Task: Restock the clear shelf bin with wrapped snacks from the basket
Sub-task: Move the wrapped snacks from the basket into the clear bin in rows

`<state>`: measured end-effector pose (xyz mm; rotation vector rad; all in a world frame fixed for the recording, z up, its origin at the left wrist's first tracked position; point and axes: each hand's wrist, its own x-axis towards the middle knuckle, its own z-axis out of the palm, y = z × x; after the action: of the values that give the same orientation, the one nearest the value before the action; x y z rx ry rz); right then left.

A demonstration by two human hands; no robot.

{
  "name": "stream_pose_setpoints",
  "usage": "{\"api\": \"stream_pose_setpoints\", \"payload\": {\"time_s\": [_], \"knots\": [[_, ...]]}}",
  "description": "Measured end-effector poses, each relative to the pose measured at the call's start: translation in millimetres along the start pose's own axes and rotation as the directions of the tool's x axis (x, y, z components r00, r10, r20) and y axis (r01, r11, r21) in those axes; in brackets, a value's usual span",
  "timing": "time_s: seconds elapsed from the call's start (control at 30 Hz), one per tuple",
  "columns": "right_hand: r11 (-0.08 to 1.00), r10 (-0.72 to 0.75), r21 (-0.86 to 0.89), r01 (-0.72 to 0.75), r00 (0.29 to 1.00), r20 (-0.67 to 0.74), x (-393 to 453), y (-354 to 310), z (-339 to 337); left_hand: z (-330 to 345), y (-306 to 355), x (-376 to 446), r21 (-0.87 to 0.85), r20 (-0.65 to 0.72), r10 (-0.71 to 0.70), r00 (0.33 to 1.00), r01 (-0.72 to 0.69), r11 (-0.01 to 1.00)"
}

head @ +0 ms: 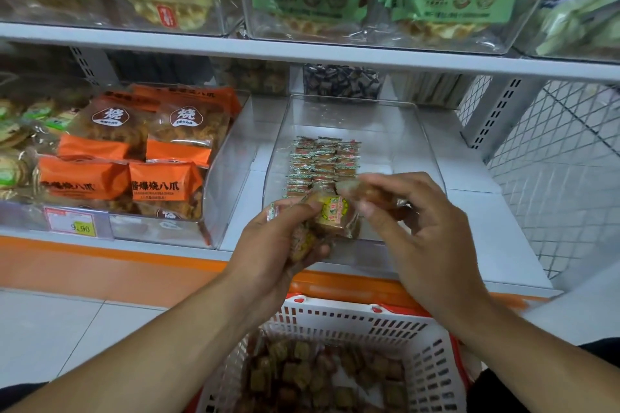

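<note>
A clear shelf bin stands on the lower shelf with neat rows of small wrapped snacks on its floor. In front of the bin's near edge, my left hand grips a bunch of wrapped snacks with yellow and green labels. My right hand pinches one blurred wrapped snack between thumb and fingers, just above the bunch. Below my forearms, a white slotted basket with a red rim holds several more of the snacks.
Left of the bin sits another clear bin of orange snack bags with a price tag. The upper shelf carries bins of larger packets. A white wire mesh panel closes the right side.
</note>
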<state>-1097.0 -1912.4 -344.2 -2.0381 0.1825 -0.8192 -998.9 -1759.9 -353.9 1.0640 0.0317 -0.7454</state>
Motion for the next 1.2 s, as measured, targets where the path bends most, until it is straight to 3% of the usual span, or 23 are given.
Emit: {"api": "stream_pose_setpoints", "payload": {"time_s": [0.07,0.13,0.23,0.37,0.43,0.5,0.63,0.77,1.07,1.13,1.2], "knots": [[0.993,-0.038,-0.111,0.044,0.998,0.053,-6.3,-0.2,4.8,0.9,-2.0,-0.4,-0.018,0.041,-0.019,0.999,0.02,1.0],[0.991,0.013,-0.131,0.005,0.99,0.142,-10.4,0.1,8.2,1.1,-2.9,-0.2,-0.05,0.07,-0.024,0.997,0.027,0.998],[0.995,0.092,-0.06,-0.079,0.963,0.253,-12.8,-0.4,10.2,0.0,-1.5,1.4,-0.074,0.089,0.004,0.996,0.002,0.997],[0.965,0.226,0.082,-0.248,0.951,0.211,-1.7,1.8,5.6,-0.9,-0.3,1.7,-0.052,0.112,0.025,0.993,-0.019,0.998],[0.861,0.372,0.239,-0.449,0.877,0.304,7.1,5.2,0.2,-1.8,-1.4,1.8,-0.036,0.116,0.036,0.993,-0.032,0.999],[0.748,0.452,0.281,-0.601,0.772,0.447,13.9,7.3,-5.8,-3.1,-1.4,1.9,0.008,0.128,0.057,0.99,-0.059,0.998],[0.686,0.463,0.228,-0.691,0.656,0.596,20.8,9.4,-15.6,-3.7,0.1,2.4,0.142,0.15,0.089,0.985,-0.111,0.984],[0.623,0.441,0.248,-0.742,0.595,0.672,20.1,8.4,-17.3,-2.6,0.9,0.7,0.224,0.155,0.095,0.983,-0.128,0.966],[0.544,0.425,0.313,-0.779,0.577,0.697,23.0,4.8,-14.2,5.2,-1.7,0.1,0.122,0.168,0.088,0.982,-0.11,0.986],[0.676,0.434,0.247,-0.694,0.647,0.626,28.3,2.4,-16.4,8.5,-0.2,2.4,0.124,0.108,0.112,0.988,-0.125,0.984],[0.867,0.411,0.029,-0.498,0.747,0.523,39.1,0.3,-22.8,11.3,1.9,4.2,0.153,0.029,0.149,0.988,-0.151,0.976]]}}
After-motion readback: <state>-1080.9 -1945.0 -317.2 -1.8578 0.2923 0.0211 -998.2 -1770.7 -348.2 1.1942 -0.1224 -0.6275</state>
